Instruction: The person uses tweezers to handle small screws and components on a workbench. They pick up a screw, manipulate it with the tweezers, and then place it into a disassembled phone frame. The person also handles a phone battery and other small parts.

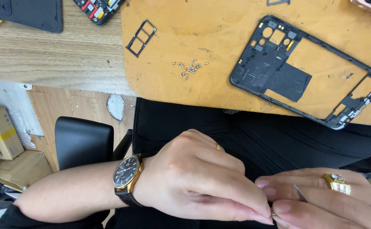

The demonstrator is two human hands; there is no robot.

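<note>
Both hands [236, 186] pinch-grip tiny metal part [273, 214] | screws [189, 68], phone frame [308, 72] on mat [219, 89]

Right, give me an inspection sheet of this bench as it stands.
Surface: tan leather-like mat on a wooden table.
Job's things: left hand and right hand meet fingertip to fingertip over the lap, pinching a tiny metal part; a thin metal blade shows by the right fingers.
Clutter: black phone frame, card tray, small heap of screws, black phone back cover, opened phone.
Hands: both closed in a pinch; wristwatch on the left.
Cables: nothing seen.
Surroundings: black chair, cardboard boxes on the floor.
</note>
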